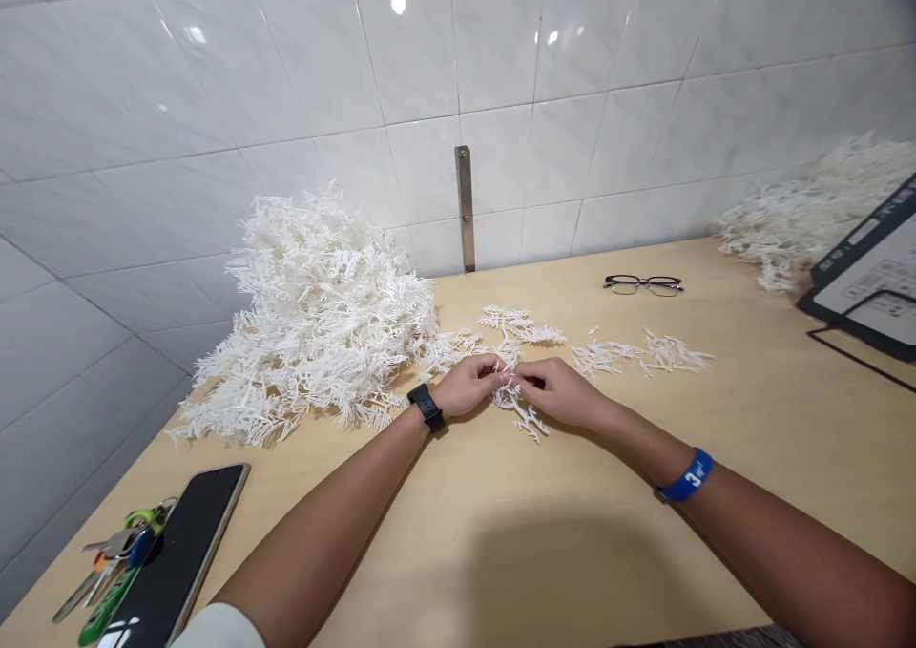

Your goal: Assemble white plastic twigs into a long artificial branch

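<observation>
Both hands meet over the middle of the table, pinching one white branched plastic piece (528, 423) that looks like a coral sprig. My left hand (467, 384), with a black watch on its wrist, has thumb and fingers closed on its upper part. From the other side my right hand (556, 390) pinches the same piece, fingertips nearly touching the left ones. The exact grip points are partly hidden by the fingers. Just beyond the hands lie loose white sprigs (511, 322). A big heap of white branched pieces (329, 314) rises to the left.
More sprigs (673, 352) lie right of the hands. Eyeglasses (644, 286) rest farther back. A phone (182, 553) and keys (114, 572) sit front left. At right are another white pile (816, 204) and a dark-framed board (877, 281). A metal bracket (465, 209) is fixed to the tiled wall.
</observation>
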A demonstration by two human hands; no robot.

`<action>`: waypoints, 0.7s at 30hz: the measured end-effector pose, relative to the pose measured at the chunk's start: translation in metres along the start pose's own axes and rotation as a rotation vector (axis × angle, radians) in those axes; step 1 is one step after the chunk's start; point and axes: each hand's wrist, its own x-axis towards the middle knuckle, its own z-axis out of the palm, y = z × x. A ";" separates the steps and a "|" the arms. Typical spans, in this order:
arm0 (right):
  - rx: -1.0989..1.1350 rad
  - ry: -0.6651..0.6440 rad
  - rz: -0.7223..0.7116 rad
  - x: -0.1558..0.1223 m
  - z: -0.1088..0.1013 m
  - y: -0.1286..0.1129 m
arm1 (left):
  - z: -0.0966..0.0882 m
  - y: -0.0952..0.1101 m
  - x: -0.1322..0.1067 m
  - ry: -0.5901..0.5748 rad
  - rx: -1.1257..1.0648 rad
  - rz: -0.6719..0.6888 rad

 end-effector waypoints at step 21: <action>-0.163 0.248 0.198 0.001 -0.021 0.003 | -0.001 0.000 0.001 0.042 -0.227 -0.102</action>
